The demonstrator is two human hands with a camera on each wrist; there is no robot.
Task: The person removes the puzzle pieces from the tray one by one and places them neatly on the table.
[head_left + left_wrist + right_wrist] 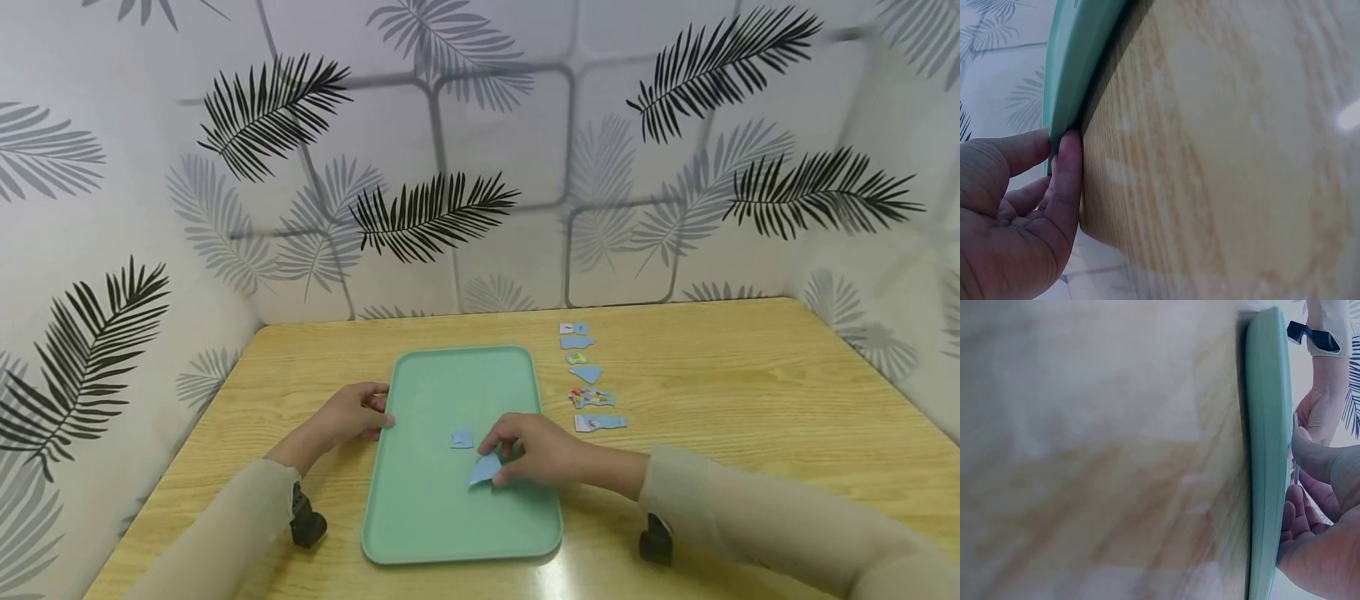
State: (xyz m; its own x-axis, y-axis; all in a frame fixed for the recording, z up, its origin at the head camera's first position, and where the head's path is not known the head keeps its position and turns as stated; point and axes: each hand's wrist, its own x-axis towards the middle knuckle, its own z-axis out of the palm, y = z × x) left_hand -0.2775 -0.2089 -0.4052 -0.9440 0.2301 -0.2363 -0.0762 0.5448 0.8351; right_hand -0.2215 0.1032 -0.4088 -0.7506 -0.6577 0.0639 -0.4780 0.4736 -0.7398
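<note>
A green tray (435, 525) lies on the wooden table. At its left rim my left hand (358, 414) grips the edge. In the left wrist view the thumb of that hand (1016, 212) lies on the rim, with fingers against the outer side. Over the tray, my right hand (536, 450) pinches a light blue puzzle piece (485, 469) between thumb and fingers. The right wrist view shows this piece (1296, 459) edge-on in the hand (1322, 506). Just left of it, a small blue puzzle piece (462, 439) lies flat on the tray.
Right of the tray, several puzzle pieces lie in a column on the table (712, 375), among them a colourful piece (592, 397), a blue triangular piece (587, 373) and a long blue piece (601, 422). A leaf-patterned wall covering (510, 242) stands behind the table.
</note>
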